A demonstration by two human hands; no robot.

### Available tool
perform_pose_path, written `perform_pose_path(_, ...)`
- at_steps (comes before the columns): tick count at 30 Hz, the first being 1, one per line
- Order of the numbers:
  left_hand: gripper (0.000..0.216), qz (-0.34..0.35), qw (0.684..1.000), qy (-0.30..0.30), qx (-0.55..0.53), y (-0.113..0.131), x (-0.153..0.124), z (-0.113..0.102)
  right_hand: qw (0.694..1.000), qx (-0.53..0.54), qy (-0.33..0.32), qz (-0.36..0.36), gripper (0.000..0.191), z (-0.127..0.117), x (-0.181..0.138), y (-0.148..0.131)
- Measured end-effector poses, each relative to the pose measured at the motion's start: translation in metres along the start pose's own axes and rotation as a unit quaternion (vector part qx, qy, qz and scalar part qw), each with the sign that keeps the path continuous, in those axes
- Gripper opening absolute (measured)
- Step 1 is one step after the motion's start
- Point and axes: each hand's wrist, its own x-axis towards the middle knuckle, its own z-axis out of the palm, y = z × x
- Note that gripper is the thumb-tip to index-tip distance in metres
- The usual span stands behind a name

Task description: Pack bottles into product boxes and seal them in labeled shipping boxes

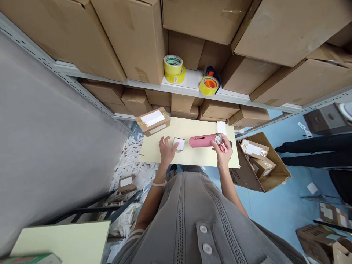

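My right hand (pixel 224 152) is closed round the silvery cap end of a pink bottle (pixel 202 141), which has dark print on its side and a pink strap loop at the cap. The bottle is held lying sideways over the pale yellow table (pixel 154 154). My left hand (pixel 166 149) has its fingers apart, its thumb at the left edge of a small stack of white labels (pixel 179 143). Whether the thumb presses on the stack, I cannot tell. Behind that hand a taped cardboard box (pixel 154 121) with a white label stands on the table.
Yellow tape rolls (pixel 174 69) and a tape dispenser (pixel 210 82) sit on the shelf (pixel 189 81) above, among cardboard boxes. To the right, a large open carton (pixel 275 172) holds labelled parcels. White paper strips (pixel 126 157) litter the left floor. A person's dark-clothed legs (pixel 316 150) show at right.
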Motion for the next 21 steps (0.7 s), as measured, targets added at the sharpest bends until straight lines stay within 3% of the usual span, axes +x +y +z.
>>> perform_pose_path(2,0.054,0.064,0.991,-0.020,0.119,0.016,-0.007,0.003,1.000,0.000,-0.009,-0.002,0.069,0.002,-0.002,-0.001)
perform_pose_path(5,0.056,0.070,0.972,-0.055,0.216,0.030,-0.013,0.013,1.000,0.004,-0.013,-0.006,0.068,0.002,-0.004,-0.003)
perform_pose_path(21,0.052,0.044,0.946,-0.099,0.304,0.050,-0.003,0.025,0.999,-0.009,0.033,-0.021,0.066,-0.030,-0.009,0.009)
